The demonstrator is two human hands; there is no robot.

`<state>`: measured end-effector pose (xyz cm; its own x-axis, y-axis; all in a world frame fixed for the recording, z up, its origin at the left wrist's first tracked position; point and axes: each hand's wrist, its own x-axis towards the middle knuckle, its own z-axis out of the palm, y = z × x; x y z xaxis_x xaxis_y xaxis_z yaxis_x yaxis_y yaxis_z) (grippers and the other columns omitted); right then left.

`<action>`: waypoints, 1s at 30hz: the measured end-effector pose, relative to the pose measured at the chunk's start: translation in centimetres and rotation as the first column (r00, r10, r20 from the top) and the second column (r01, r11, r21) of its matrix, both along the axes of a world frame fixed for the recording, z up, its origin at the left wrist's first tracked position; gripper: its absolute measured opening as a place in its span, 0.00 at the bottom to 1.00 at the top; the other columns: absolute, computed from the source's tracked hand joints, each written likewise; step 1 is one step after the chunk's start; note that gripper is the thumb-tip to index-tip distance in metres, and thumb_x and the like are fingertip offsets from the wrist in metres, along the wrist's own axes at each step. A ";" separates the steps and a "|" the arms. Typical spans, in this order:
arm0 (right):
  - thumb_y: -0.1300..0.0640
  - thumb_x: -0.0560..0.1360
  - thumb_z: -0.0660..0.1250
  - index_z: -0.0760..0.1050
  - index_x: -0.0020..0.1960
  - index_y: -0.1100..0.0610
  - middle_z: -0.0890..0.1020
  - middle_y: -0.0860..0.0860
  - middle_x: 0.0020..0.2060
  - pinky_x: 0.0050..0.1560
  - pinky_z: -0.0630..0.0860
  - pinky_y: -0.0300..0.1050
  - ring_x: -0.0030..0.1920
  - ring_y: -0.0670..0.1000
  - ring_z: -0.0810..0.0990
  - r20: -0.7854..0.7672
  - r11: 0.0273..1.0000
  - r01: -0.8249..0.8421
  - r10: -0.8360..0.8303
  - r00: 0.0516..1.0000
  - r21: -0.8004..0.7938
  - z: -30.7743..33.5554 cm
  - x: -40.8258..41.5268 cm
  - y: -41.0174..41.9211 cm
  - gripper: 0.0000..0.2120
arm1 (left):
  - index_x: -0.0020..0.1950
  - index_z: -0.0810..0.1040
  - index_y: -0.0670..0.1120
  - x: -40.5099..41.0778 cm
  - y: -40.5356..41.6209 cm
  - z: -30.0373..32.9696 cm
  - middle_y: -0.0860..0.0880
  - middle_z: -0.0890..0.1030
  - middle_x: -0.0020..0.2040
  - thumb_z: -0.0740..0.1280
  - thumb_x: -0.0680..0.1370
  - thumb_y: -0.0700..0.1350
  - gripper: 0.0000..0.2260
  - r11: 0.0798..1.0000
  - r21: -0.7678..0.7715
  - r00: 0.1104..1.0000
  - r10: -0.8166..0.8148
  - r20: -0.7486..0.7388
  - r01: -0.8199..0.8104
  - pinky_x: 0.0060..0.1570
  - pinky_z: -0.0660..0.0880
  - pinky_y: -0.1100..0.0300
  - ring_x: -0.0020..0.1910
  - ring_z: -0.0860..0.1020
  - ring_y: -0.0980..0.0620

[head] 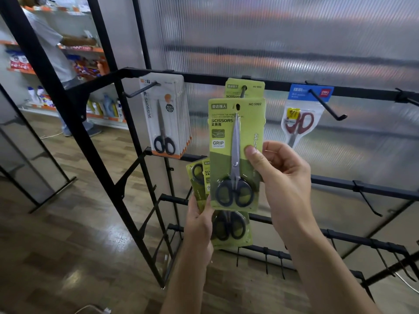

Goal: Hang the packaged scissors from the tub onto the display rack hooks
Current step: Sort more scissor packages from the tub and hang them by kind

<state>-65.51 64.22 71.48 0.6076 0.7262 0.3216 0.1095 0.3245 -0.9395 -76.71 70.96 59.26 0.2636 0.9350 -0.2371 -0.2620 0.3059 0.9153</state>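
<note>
Right hand (pixel 281 175) pinches upright green scissors pack (pixel 235 155), hang-hole just below middle hook (pixel 243 90); left hand (pixel 199 220) grips spare packs (pixel 229 227).

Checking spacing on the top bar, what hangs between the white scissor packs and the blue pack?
Head view: green scissor packs hang between the white packs and the blue pack.
</note>
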 end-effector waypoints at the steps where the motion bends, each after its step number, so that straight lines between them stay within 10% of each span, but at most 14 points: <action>1: 0.55 0.77 0.75 0.83 0.51 0.58 0.80 0.67 0.44 0.48 0.80 0.65 0.42 0.59 0.77 -0.004 1.000 0.008 -0.008 1.000 0.002 0.0 0.1 0.1 0.07 | 0.72 0.76 0.57 0.1 0.2 -0.1 0.54 0.86 0.63 0.64 0.87 0.40 0.17 1.000 -0.002 1.000 0.006 0.003 -0.006 0.73 0.73 0.36 0.66 0.81 0.48; 30: 0.46 0.75 0.76 0.83 0.51 0.52 0.84 0.47 0.45 0.54 0.83 0.47 0.50 0.51 0.84 0.036 0.935 0.246 -0.245 0.969 -0.255 0.2 8.1 11.1 0.10 | 0.65 0.82 0.65 -1.9 0.9 -0.5 0.49 0.86 0.63 0.70 0.82 0.52 0.13 0.988 -0.153 0.998 0.037 0.057 -0.028 0.66 0.76 0.31 0.65 0.82 0.40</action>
<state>-57.37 75.35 71.68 0.7766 0.6124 0.1475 0.1588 0.0362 -0.9867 -78.65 71.89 58.79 0.2513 0.8976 -0.3621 -0.3269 0.4308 0.8412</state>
